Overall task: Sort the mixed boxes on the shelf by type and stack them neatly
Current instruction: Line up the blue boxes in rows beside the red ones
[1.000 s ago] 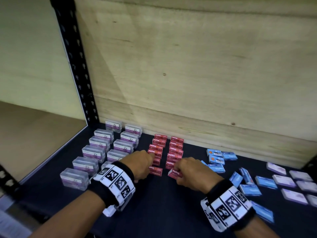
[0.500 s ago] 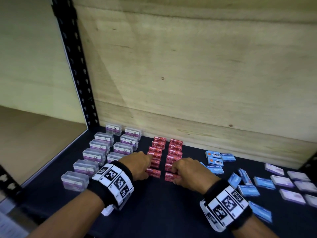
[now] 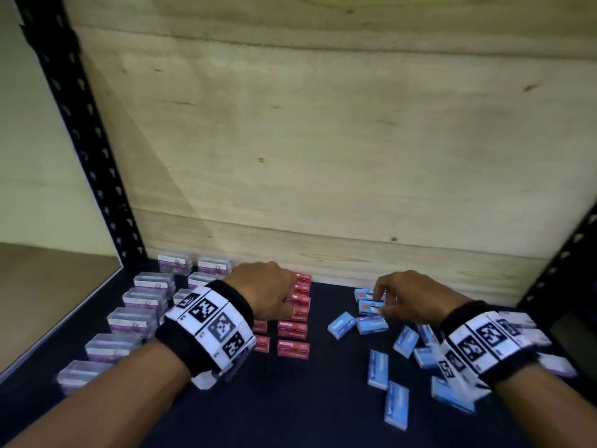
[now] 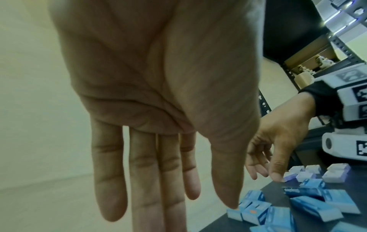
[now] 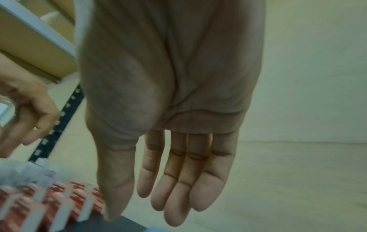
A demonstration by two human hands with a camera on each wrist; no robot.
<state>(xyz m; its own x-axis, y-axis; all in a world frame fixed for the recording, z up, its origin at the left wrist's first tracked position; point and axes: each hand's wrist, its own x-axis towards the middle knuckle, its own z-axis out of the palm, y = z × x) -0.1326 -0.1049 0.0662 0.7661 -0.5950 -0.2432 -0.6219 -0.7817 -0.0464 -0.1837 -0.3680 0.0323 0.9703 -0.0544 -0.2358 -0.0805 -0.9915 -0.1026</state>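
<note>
Red boxes [image 3: 292, 329] stand in two rows mid-shelf. My left hand [image 3: 290, 295] hovers over the far part of the rows, fingers straight and empty in the left wrist view [image 4: 168, 204]. Blue boxes [image 3: 371, 324] lie scattered to the right. My right hand [image 3: 384, 302] hangs over the rear blue boxes, one with an orange dot [image 3: 371, 307]. Its fingers are straight and hold nothing in the right wrist view [image 5: 158, 204]. I cannot tell whether it touches a box. Clear boxes with purple labels [image 3: 132, 321] stand in two rows on the left.
Pale lilac boxes [image 3: 536, 337] lie at the far right, partly hidden by my right wristband. A wooden back panel [image 3: 323, 156] closes the shelf, with black uprights at the left [image 3: 80, 140] and right [image 3: 568, 253]. The dark shelf surface [image 3: 323, 399] is bare near the front.
Both hands have let go of the front red boxes. My right hand moved right to the blue boxes; my left hand moved back along the red rows.
</note>
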